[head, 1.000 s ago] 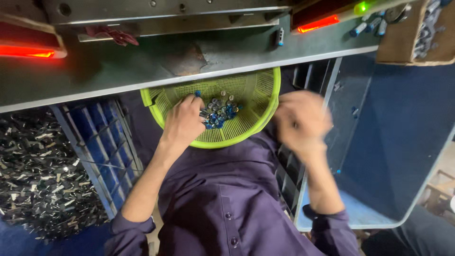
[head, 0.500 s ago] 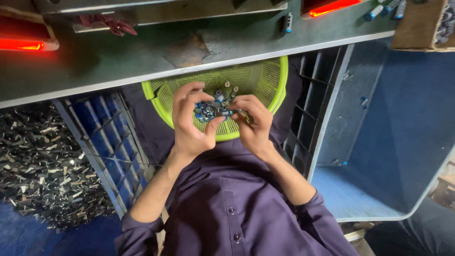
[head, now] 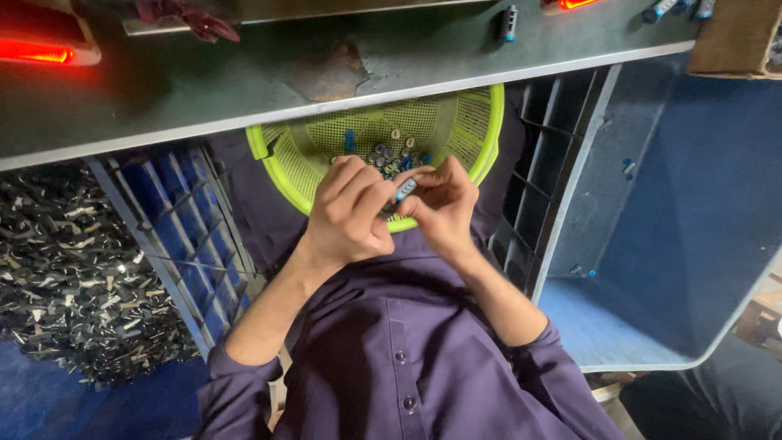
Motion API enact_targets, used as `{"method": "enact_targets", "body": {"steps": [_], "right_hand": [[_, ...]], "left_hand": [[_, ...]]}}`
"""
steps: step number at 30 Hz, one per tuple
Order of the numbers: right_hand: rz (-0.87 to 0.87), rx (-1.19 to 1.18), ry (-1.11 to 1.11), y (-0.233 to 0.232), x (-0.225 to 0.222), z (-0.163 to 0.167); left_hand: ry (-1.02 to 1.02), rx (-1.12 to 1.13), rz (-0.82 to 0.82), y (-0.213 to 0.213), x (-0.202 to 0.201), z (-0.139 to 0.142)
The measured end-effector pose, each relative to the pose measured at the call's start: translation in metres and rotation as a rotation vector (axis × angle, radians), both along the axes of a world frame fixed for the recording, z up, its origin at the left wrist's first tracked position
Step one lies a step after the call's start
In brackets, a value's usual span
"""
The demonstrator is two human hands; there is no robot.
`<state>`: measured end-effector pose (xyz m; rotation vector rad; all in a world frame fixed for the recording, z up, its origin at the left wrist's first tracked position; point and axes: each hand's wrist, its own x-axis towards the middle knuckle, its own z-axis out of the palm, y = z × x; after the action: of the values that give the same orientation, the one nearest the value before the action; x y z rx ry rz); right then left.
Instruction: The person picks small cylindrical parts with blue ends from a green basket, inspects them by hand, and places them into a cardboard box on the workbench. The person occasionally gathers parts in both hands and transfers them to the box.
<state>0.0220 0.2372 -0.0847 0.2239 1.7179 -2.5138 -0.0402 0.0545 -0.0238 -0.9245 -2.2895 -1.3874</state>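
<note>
Both hands have come together since a moment ago: left hand (head: 352, 213) and right hand (head: 440, 205) now pinch one small blue-and-silver part (head: 405, 191) over the green basket's (head: 281, 159) near rim, beside the desk (head: 204, 81) edge.

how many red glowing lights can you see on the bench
2: a long red light at the bench's far left, and another red light cut off by the top edge, right of centre. Others may lie out of frame.
</note>
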Motion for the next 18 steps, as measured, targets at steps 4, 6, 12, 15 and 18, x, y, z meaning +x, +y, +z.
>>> {"method": "enact_targets", "body": {"steps": [4,6,12,15,18], "right_hand": [[-0.082,-0.534,-0.376,0.008,-0.005,-0.009],[-0.087,-0.766,-0.530,0.011,-0.009,-0.007],[-0.075,-0.377,-0.136,0.001,-0.055,0.020],[-0.048,0.155,0.230,-0.002,-0.091,0.064],[-0.124,0.538,0.595,-0.014,-0.143,0.112]], "left_hand": [[0.058,0.025,-0.039,-0.009,0.019,0.025],[0.014,0.078,0.039,-0.010,0.028,0.028],[-0.597,0.265,0.293,-0.020,0.022,0.000],[-1.124,0.683,0.163,-0.019,0.028,-0.011],[-1.018,0.842,-0.040,-0.019,0.035,-0.020]]}}
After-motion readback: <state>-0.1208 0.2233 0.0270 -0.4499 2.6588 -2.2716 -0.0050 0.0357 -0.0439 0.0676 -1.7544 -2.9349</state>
